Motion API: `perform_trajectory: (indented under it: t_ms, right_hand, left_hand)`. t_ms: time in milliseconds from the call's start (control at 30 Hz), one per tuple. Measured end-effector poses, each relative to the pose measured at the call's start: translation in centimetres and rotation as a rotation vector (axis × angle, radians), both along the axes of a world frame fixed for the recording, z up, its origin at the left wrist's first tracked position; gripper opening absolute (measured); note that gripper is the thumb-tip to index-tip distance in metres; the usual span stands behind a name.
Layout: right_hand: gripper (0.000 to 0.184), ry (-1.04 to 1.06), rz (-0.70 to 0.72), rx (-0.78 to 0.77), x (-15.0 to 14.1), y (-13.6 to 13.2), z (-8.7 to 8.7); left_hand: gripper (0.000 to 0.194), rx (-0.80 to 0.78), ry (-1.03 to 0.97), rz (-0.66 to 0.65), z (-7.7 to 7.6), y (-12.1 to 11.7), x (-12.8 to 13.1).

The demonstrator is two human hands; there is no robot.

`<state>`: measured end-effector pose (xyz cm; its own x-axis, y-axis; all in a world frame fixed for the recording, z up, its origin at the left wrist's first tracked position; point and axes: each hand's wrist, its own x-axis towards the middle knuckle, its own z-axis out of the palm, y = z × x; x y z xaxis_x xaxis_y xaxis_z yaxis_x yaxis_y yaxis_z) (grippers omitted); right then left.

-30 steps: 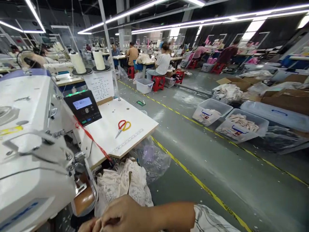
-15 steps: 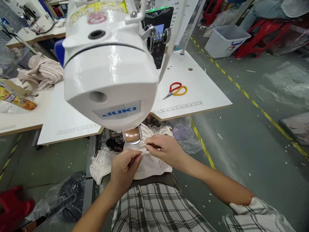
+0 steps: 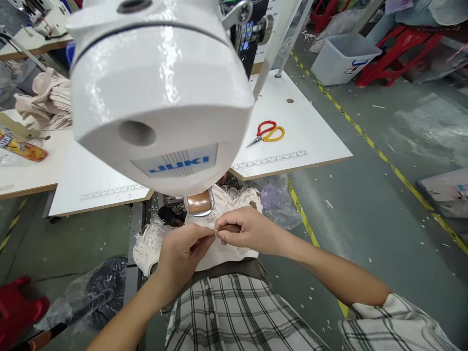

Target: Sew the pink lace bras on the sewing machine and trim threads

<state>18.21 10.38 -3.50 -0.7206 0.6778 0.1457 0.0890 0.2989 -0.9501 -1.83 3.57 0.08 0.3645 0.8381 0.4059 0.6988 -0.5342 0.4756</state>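
Note:
My left hand (image 3: 185,251) and my right hand (image 3: 252,231) meet at their fingertips over my lap, both closed in a pinch. Whatever sits between the fingers is tiny and pale, too small to name. Under them a cream lace garment (image 3: 212,262), which looks like a bra, spreads across my lap; one lacy part (image 3: 149,246) lies to the left. Just beyond the fingers, a shiny copper-coloured plate with a metal rim (image 3: 200,203) shows below the white sewing machine head (image 3: 161,83). The machine hides its needle area.
Scissors (image 3: 268,131) with red and yellow handles lie on the white tabletop (image 3: 303,122), by a printed ruler. Folded beige fabric (image 3: 49,100) and an orange packet (image 3: 24,145) are at left. A clear plastic bag (image 3: 280,202) hangs at right. A grey bin (image 3: 341,61) stands on the floor.
My right hand has moved slightly down, bringing its fingertips to those of my left hand. The view has shifted, so the machine head looks larger and nearer.

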Motion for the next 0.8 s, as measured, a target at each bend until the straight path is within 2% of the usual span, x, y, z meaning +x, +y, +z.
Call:
perform_trajectory:
  t_ms: [167,267,333,400,467,533,567,633,700,733,800]
  right_hand:
    - [0.015,-0.001,-0.034,0.135,0.2,-0.1,-0.1]
    - [0.014,-0.026,-0.037,0.143,0.2,-0.4,-0.5]
    - [0.015,-0.035,-0.063,0.181,0.0,-0.6,-0.6]
    - [0.014,0.004,-0.142,0.32,-0.2,-0.6,-0.4]
    - [0.008,0.068,-0.211,0.488,-0.6,-0.2,0.1]
    - [0.005,0.093,-0.205,0.538,-1.0,0.7,1.0]
    - [0.006,0.081,-0.191,0.524,-1.2,1.3,1.6]
    - [0.013,0.013,-0.179,0.471,-1.6,2.6,2.7]
    - [0.024,-0.071,-0.185,0.465,-2.0,3.5,3.7]
    - [0.03,-0.108,-0.191,0.482,-2.2,3.8,4.0]
    - [0.034,-0.148,-0.191,0.519,-2.3,4.0,4.6]
  left_hand:
    - [0.016,-0.065,0.031,0.006,0.3,0.7,-0.3]
    - [0.012,-0.137,0.171,-0.003,0.4,1.1,-0.5]
    - [0.021,-0.112,0.282,-0.001,0.5,1.2,-0.5]
    - [0.029,-0.069,0.327,0.015,0.6,1.3,-0.3]
    - [0.03,-0.096,0.288,0.016,0.8,1.3,-0.2]
    - [0.026,-0.099,0.219,0.055,1.0,1.4,-0.4]
    - [0.02,-0.036,0.214,0.092,1.0,1.5,-0.7]
    - [0.011,0.211,0.305,0.141,0.8,1.8,-1.5]
    - [0.032,0.479,0.462,0.097,0.6,2.2,-2.6]
    - [0.039,0.559,0.529,0.052,0.5,2.5,-3.2]
    - [0.05,0.61,0.604,-0.015,0.4,3.1,-4.1]
